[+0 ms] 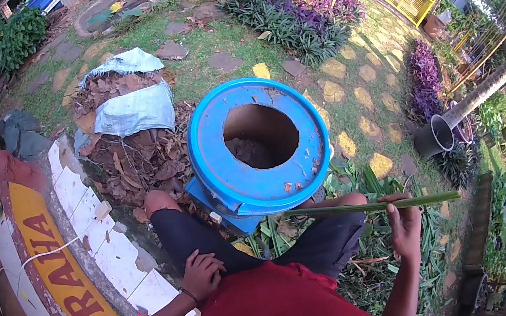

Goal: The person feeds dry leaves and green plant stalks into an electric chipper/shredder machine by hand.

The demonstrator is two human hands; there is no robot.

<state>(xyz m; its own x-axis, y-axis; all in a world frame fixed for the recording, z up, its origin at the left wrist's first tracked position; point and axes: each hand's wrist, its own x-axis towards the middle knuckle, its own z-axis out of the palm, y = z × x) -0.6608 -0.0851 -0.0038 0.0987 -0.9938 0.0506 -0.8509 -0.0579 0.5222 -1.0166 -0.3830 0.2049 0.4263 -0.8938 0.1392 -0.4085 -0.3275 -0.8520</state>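
Note:
My left hand (pixel 203 274) rests on my dark-clad thigh, empty, its fingers loosely spread. On the other side, my right hand (pixel 405 224) pinches a long green leaf stalk (pixel 336 209) between thumb and fingers; the stalk lies roughly level, one end passing below the drum's rim. In front of me stands a blue drum (pixel 209 159) with a round hole in its top. Dry brown leaves show inside the hole. Cut green leaves (pixel 369 259) lie on the ground between my legs and near my right arm.
A pale blue sack (pixel 135 113) with dry leaves (pixel 142 160) lies beyond my left knee. A curved tiled ledge (pixel 108 237) runs along the left. Stepping stones (pixel 332 69) cross the grass. A grey pot (pixel 433 136) stands by a slanting trunk (pixel 496 78) at right.

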